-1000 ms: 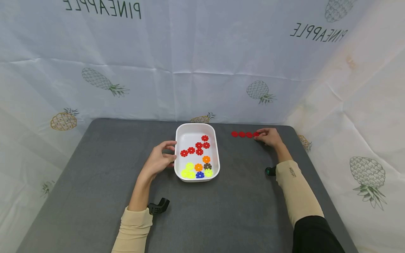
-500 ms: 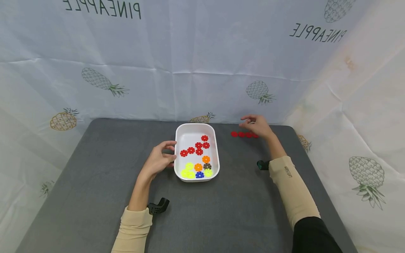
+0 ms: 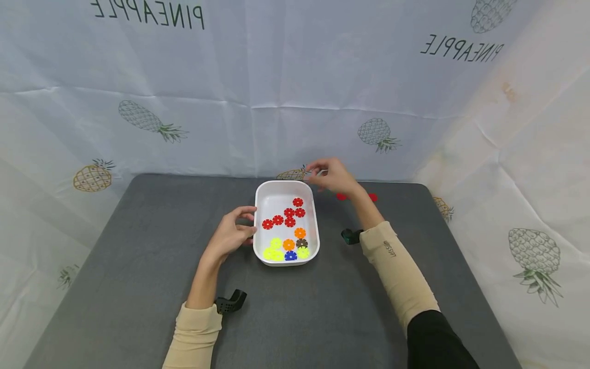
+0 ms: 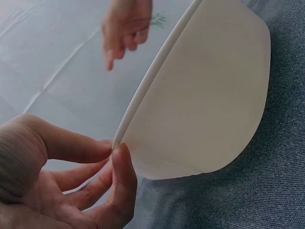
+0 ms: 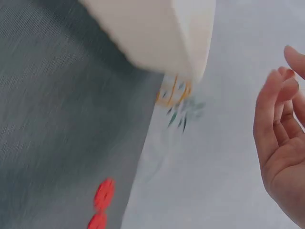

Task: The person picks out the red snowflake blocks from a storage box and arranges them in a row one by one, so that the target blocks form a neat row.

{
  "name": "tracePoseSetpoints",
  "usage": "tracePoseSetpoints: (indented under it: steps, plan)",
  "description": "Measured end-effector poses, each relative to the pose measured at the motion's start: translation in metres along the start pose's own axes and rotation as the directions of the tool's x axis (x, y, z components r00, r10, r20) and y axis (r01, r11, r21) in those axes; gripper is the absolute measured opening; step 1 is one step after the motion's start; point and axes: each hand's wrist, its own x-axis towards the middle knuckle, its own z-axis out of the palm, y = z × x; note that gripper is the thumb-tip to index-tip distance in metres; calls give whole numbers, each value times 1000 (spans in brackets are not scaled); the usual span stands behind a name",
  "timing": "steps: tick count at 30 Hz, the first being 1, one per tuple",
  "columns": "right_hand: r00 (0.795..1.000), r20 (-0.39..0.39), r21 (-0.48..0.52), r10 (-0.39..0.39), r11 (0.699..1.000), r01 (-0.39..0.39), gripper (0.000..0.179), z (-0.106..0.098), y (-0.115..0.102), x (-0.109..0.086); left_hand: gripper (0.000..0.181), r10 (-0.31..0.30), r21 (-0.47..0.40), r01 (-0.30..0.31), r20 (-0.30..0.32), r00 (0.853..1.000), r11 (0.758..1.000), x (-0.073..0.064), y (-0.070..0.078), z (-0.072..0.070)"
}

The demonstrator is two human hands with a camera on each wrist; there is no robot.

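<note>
My left hand [image 3: 229,234] pinches the left rim of a white plastic tray [image 3: 275,197] between thumb and fingertips; the left wrist view shows this grip on the tray wall [image 4: 200,95]. Inside the tray lie several red notched discs [image 3: 290,222], with yellow discs [image 3: 276,242], orange discs [image 3: 288,245], a brown disc [image 3: 301,243] and a blue disc [image 3: 290,255] toward the near end. Over the tray's far right corner hovers my right hand [image 3: 335,177], fingers loosely bent and holding nothing. Behind its forearm, a row of red discs [image 3: 340,197] on the table is partly hidden.
The grey table [image 3: 152,246] ends at a white curtain [image 3: 295,77] printed with pineapples, which hangs along the back and sides. A dark wrist camera mount [image 3: 232,301] juts from the left wrist, and another mount [image 3: 352,236] from the right.
My right hand has let go of the red disc at the right end of the row, risen and moved left toward the tray. The left hand and tray have stayed put.
</note>
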Motion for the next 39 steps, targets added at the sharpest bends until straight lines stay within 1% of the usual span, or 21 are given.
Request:
tracePoseSetpoints:
  steps: [3,6,10,12,15,19,23,25,27,30,33,36,39]
  plan:
    - [998,69,15,-11,1000,10,34,15,-12,10,55,4,-1,-4,1,1000,1000,0,0,0]
    - [990,144,17,-3,1000,1,35,32,-22,20,55,6,-4,-6,3,1000,1000,0,-1,0]
    - [966,258,-8,20,1000,-18,36,52,-30,30,55,1,-11,-1,10,1000,1000,0,0,0]
    - [950,311,-30,37,999,-29,35,63,-32,35,55,-1,-12,1,13,1000,1000,1,0,0]
    - [921,379,-54,88,996,-73,30,80,-30,41,56,-5,-11,5,17,1000,1000,1,0,0]
    - [871,455,-64,186,982,-176,28,95,-24,45,55,-6,-14,6,20,1000,1000,1,0,-1]
    - [825,493,-89,278,959,-270,32,104,-12,47,55,-3,-15,4,20,1000,1000,1,0,-1]
    - [808,505,-115,303,952,-285,33,108,-7,47,55,-3,-11,3,18,1000,1000,1,0,-1]
    - [800,513,-140,311,950,-280,34,111,-3,47,55,-3,-9,3,16,1000,1000,1,-1,-1]
    - [799,522,-166,300,954,-250,33,116,1,45,56,-4,-8,4,14,1000,1000,1,-1,-1]
    - [811,511,-180,284,958,-221,29,119,3,45,56,-2,-7,2,15,1000,1000,2,-1,-1]
    - [836,477,-179,271,961,-210,28,122,5,44,56,-3,-5,3,15,1000,1000,2,0,-1]
    - [874,420,-168,247,967,-192,31,124,8,44,56,-6,1,6,13,1000,1000,2,0,0]
